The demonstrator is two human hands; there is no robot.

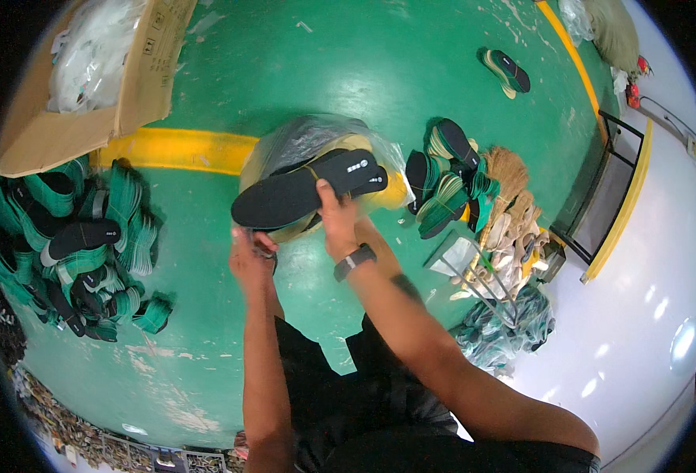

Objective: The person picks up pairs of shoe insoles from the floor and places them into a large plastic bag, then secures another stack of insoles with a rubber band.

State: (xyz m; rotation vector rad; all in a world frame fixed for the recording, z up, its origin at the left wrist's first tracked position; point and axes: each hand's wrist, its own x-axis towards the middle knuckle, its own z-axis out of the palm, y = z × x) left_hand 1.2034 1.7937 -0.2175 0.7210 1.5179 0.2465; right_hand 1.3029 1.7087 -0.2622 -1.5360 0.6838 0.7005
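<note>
Your right hand [336,222] pinches one black insole [300,193] above a clear plastic bag [316,138] of more, your left hand [252,256] curls shut just below-left with its grasp hidden, and two green-black insole heaps [80,244] flank you on the green floor [300,71], uncountable.

Matt black foam insole [300,193]; glossy clear plastic bag [308,138]; shiny green painted floor [363,63].

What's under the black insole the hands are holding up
Under the black insole sits a clear plastic bag with a yellowish bundle inside, held by the right hand and left hand. The insole covers most of the bag's contents.
</note>
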